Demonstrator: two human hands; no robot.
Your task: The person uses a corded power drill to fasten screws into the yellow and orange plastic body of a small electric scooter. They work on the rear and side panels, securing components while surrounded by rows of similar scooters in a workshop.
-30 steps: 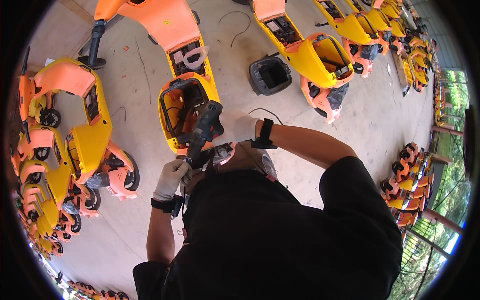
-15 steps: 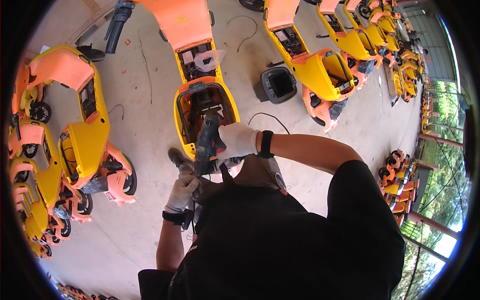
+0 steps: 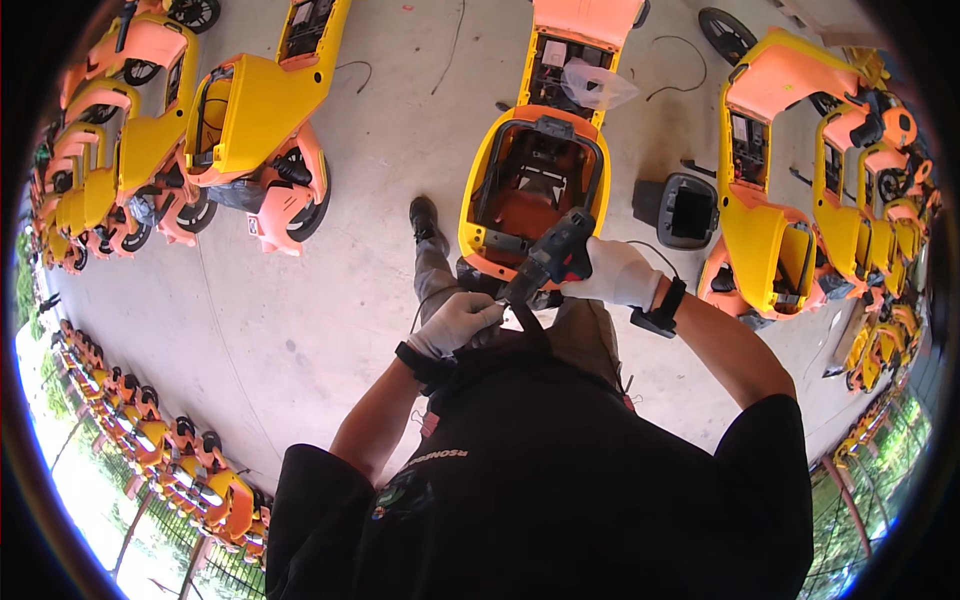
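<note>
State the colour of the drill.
Mostly black or dark grey, with some red; the drill shows best in the head view.

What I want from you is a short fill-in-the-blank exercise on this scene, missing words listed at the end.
1. The left hand and the right hand both wear white ____.
2. The handle of the drill is in the ____ hand.
3. In the picture, the nearest scooter stands to the ____ of the dark tub.

Missing words: gloves; right; left.

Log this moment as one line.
Right hand: gripping dark power drill | Left hand: curled beside drill's front end, grasp unclear | Ahead: yellow-orange scooter, compartment open | Right of scooter: dark bin
</note>
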